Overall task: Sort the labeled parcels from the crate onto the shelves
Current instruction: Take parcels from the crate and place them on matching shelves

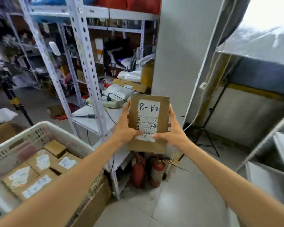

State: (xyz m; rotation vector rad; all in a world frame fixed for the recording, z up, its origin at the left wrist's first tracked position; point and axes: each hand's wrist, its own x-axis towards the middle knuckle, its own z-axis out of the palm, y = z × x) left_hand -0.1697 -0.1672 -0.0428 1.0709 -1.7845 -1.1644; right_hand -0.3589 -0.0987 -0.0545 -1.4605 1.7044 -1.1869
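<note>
I see left hand (124, 128) and right hand (172, 130) gripping cardboard parcel (148, 126) by its sides | label "A-2" upside down | crate (39, 128) lower left, holding parcels

light: bright daylight, glare on plastic sheet (266, 28) upper right | shadows: soft, faint | blur: shelves (39, 45) at left smeared, crate (31, 136) soft | edges: wide-angle bending

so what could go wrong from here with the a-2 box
1. The A-2 label reads upside down in this view, so a misread could send the parcel to the wrong shelf.
2. The left hand and right hand grip it by its side edges; a slip would drop it toward the red extinguishers below.
3. The tripod legs standing ahead to the right could catch a foot.
</note>
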